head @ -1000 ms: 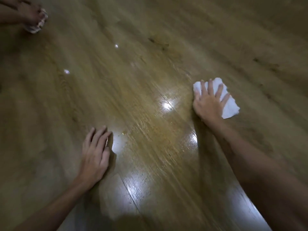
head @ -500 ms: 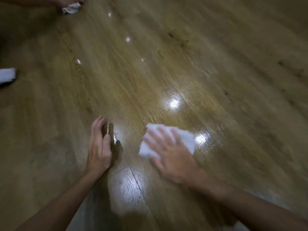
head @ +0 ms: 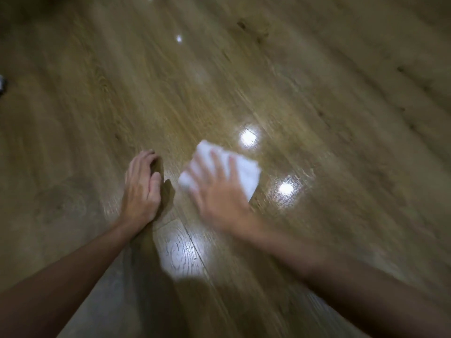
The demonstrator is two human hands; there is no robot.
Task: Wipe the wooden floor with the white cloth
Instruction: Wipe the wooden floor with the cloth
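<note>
A folded white cloth [head: 246, 170] lies flat on the glossy wooden floor [head: 317, 106] near the middle of the view. My right hand [head: 217, 191] presses down on it with spread, straight fingers and covers its near left part; the hand is blurred by motion. My left hand [head: 142, 189] rests flat on the floor just left of the cloth, fingers together and pointing away from me, not touching the cloth.
Bright light reflections [head: 248, 137] shine on the planks around the cloth. A small pale object [head: 2, 85] shows at the far left edge, cut off by the frame. The boards run diagonally from near left to far right.
My right hand slid the cloth from the right side leftward to beside my left hand, where it now stays. The view shifted; the other person's hand at top left has left the frame.
</note>
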